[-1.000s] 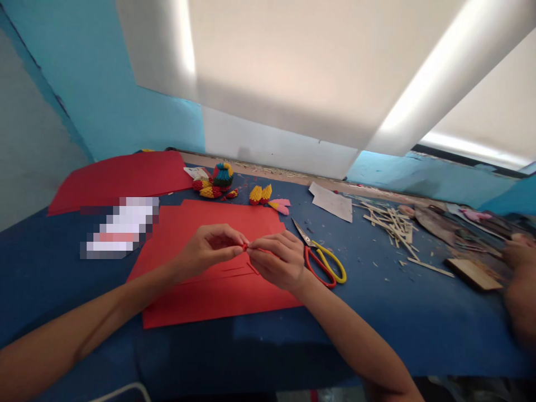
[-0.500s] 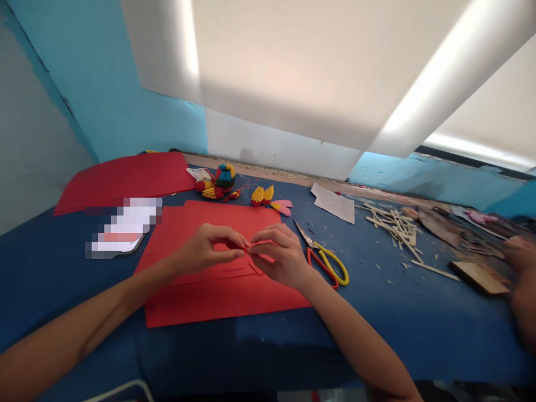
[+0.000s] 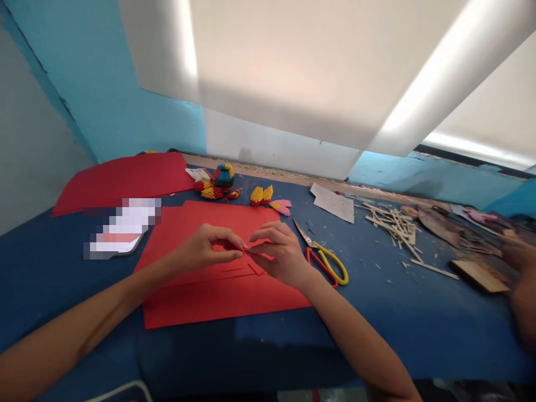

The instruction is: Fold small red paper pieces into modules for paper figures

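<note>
A small piece of red paper [image 3: 244,251] is pinched between my two hands, above the middle of the sheets. My left hand [image 3: 213,245] grips its left side between thumb and fingertips. From the other side, my right hand [image 3: 280,251] pinches it too, with the upper fingers curved over. Much of the piece is hidden by the fingertips. Beneath lie red paper sheets [image 3: 188,307], with a few cut red strips [image 3: 255,268] on them. Scissors [image 3: 310,242] with one red and one yellow handle rest just right of my right hand.
A phone [image 3: 125,234] lies on the left, near more red sheets [image 3: 125,178]. Folded-paper pieces [image 3: 224,177] stand at the back. Rightward are a grey paper scrap [image 3: 333,203], thin sticks [image 3: 396,223], a wooden block [image 3: 479,276] and another person's hand [image 3: 519,251].
My hands stay almost in place, with the fingertips shifting slightly around the red piece. At the far right, the other person's hand has moved a little.
</note>
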Motion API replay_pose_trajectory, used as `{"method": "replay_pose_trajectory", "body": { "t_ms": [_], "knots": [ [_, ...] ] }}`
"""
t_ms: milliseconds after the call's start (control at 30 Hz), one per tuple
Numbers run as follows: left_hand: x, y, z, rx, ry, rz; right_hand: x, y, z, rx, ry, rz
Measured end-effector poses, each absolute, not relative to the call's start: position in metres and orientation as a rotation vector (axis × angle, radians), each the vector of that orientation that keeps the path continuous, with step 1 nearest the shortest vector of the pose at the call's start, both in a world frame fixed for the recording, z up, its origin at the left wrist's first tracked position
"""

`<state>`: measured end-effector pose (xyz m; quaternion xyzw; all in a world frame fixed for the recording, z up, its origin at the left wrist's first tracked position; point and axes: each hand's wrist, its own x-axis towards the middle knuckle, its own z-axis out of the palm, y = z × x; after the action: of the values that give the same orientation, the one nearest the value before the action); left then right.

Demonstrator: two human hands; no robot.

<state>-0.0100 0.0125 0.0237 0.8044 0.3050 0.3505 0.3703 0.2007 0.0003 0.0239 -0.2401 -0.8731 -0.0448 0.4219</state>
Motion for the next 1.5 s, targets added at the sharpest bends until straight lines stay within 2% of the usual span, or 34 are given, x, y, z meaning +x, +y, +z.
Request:
{"method": "replay_pose_trajectory", "body": {
  "t_ms": [333, 700, 1067, 1233, 1500],
  "knots": [
    [-0.009, 0.012, 0.027, 2.027, 0.755, 0.855, 0.201, -0.002, 0.024, -0.510, -2.168, -0.095],
    [-0.007, 0.014, 0.022, 1.894, 0.733, 0.869, 0.199, -0.001, 0.022, -0.597, -2.171, -0.103],
    [-0.005, 0.011, 0.022, 1.883, 0.899, 0.938, 0.195, 0.005, 0.017, -0.995, -1.962, 0.697],
    [-0.004, 0.008, 0.021, 2.055, 0.931, 0.990, 0.193, 0.008, 0.011, -1.037, -1.836, 0.842],
    [-0.004, 0.015, 0.008, 2.639, 0.736, 1.296, 0.193, 0.010, 0.007, -1.120, -1.737, 1.019]
  ]
}}
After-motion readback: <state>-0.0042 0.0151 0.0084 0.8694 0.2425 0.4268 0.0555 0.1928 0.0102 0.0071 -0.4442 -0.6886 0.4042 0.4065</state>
